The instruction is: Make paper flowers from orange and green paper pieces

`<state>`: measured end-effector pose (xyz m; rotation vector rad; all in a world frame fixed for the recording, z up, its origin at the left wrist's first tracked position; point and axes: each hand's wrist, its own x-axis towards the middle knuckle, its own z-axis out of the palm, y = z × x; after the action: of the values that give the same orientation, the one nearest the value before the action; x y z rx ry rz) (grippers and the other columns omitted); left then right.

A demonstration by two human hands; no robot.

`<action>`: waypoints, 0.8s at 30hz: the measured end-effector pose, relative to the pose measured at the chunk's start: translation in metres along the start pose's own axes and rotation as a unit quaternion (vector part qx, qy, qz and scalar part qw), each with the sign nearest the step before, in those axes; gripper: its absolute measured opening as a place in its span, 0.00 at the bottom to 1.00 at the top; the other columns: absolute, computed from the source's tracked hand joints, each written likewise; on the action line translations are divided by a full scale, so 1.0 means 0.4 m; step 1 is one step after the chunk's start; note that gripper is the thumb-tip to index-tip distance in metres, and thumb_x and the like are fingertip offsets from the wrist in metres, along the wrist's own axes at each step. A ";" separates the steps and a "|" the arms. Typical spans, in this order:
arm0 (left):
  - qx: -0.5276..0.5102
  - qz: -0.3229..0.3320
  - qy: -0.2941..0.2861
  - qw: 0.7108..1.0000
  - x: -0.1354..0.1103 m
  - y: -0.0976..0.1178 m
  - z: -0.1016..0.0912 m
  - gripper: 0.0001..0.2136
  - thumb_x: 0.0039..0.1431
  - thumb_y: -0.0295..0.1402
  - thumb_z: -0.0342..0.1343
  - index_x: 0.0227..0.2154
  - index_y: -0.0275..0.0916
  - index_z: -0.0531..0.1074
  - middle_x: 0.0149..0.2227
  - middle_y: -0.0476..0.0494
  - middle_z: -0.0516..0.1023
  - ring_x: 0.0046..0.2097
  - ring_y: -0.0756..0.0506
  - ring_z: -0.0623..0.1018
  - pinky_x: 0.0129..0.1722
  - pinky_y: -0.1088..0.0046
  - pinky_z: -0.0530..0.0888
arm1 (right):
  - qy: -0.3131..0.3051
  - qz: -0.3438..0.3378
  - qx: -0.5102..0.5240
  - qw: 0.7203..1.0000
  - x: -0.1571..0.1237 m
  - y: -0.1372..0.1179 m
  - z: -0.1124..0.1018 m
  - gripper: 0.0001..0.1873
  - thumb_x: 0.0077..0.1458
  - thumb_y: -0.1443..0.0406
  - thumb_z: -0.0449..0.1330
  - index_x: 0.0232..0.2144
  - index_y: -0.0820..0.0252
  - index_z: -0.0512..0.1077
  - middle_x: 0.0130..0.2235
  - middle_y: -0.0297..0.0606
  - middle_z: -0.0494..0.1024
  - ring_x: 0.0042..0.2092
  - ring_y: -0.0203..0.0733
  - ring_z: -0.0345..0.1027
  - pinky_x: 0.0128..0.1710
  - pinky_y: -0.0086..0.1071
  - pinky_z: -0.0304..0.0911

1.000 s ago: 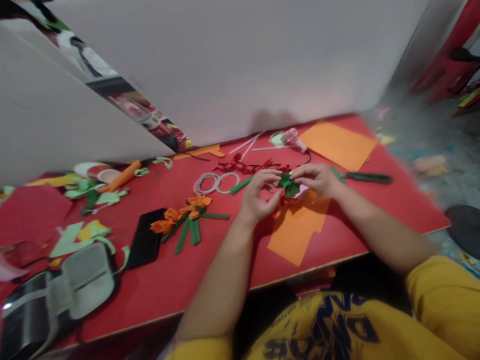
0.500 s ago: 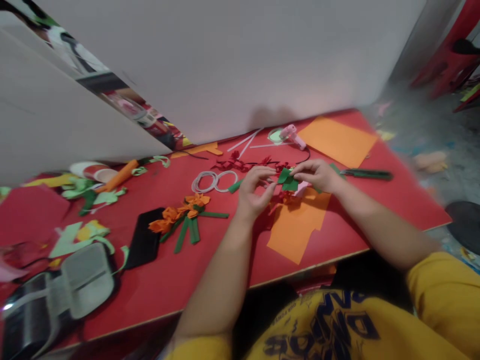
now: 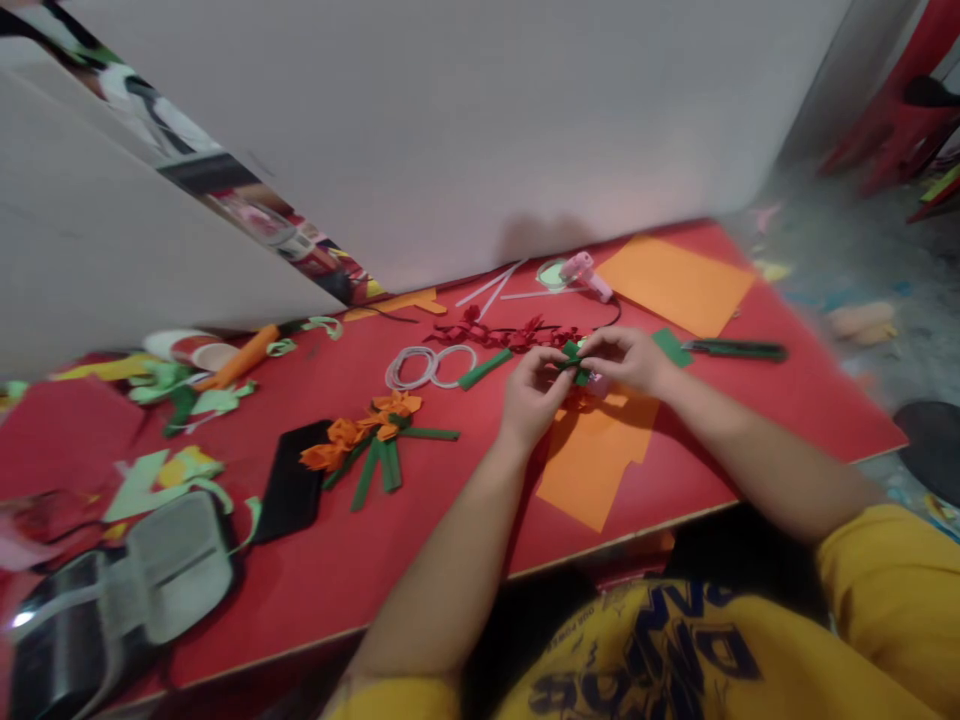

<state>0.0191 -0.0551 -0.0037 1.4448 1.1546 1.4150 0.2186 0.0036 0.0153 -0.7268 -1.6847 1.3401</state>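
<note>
The left hand, loosely curled beside the green piece half a second ago, now pinches it along with the right hand. The piece looks more bunched, suggesting two-handed shaping. An orange sheet lies at six o'clock from it, a cutter at three.

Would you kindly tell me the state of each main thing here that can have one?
Left hand: fingertips closed on green piece
Right hand: fingertips closed on it too
Green piece: held, partly hidden
Grey-lined case: open
Orange flowers: lying with green strips fanned out
Black slab: lying flat
White coil: looped, lying flat
Pink glue gun: lying down; power unclear
Green-handled tool: lying flat
Notched orange sheet: flat, partly covered
Large orange sheet: flat
</note>
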 end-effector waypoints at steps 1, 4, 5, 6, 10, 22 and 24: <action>-0.004 -0.006 -0.002 1.000 0.000 -0.002 0.002 0.14 0.62 0.44 0.69 0.40 0.40 0.75 0.36 0.46 0.82 0.35 0.48 0.83 0.34 0.74 0.80 | 0.011 0.006 0.014 1.000 0.001 0.006 0.004 0.14 0.52 0.57 0.75 0.38 0.58 0.82 0.38 0.39 0.86 0.39 0.43 0.81 0.44 0.36 0.76; -0.003 0.001 0.010 1.000 -0.003 -0.002 0.006 0.15 0.62 0.44 0.69 0.41 0.40 0.76 0.38 0.45 0.83 0.36 0.47 0.84 0.37 0.72 0.81 | 0.033 0.030 0.054 0.998 0.005 0.015 0.011 0.17 0.47 0.56 0.78 0.36 0.58 0.83 0.37 0.38 0.86 0.39 0.42 0.81 0.45 0.37 0.77; 0.001 0.013 0.019 1.000 -0.004 -0.002 0.006 0.15 0.62 0.44 0.70 0.43 0.41 0.76 0.39 0.45 0.83 0.37 0.47 0.84 0.38 0.72 0.81 | 0.036 0.039 0.067 0.996 0.006 0.016 0.011 0.17 0.45 0.57 0.79 0.35 0.58 0.83 0.36 0.37 0.86 0.38 0.42 0.81 0.44 0.36 0.77; 0.004 0.026 0.026 0.999 -0.005 0.000 0.006 0.16 0.62 0.44 0.70 0.45 0.41 0.76 0.41 0.44 0.83 0.38 0.47 0.84 0.39 0.72 0.81 | 0.038 0.048 0.082 0.995 0.008 0.016 0.011 0.18 0.43 0.57 0.80 0.34 0.59 0.83 0.35 0.37 0.86 0.38 0.42 0.81 0.44 0.36 0.78; -0.003 0.081 0.028 0.996 -0.013 0.004 0.001 0.21 0.63 0.47 0.70 0.52 0.44 0.74 0.46 0.42 0.82 0.42 0.46 0.84 0.41 0.71 0.81 | 0.044 0.074 0.158 0.984 0.014 0.009 0.007 0.21 0.38 0.56 0.83 0.32 0.59 0.83 0.33 0.36 0.86 0.35 0.40 0.80 0.41 0.34 0.78; 0.144 0.220 0.035 0.964 -0.024 0.061 -0.015 0.16 0.63 0.42 0.70 0.52 0.44 0.81 0.40 0.45 0.83 0.30 0.51 0.77 0.29 0.74 0.73 | -0.011 0.169 0.296 0.940 0.002 -0.010 0.003 0.27 0.35 0.55 0.87 0.33 0.57 0.79 0.31 0.29 0.83 0.31 0.34 0.76 0.32 0.25 0.71; 0.156 0.218 0.053 0.962 -0.025 0.072 -0.013 0.14 0.64 0.41 0.70 0.50 0.44 0.82 0.39 0.46 0.83 0.30 0.51 0.77 0.29 0.74 0.74 | -0.012 0.172 0.284 0.943 0.001 -0.005 0.006 0.28 0.36 0.54 0.86 0.33 0.57 0.79 0.31 0.29 0.83 0.30 0.34 0.75 0.30 0.26 0.71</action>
<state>0.0167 -0.0730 0.0216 1.9570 1.2142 1.6770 0.2165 0.0025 0.0173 -0.6732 -1.1164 1.9702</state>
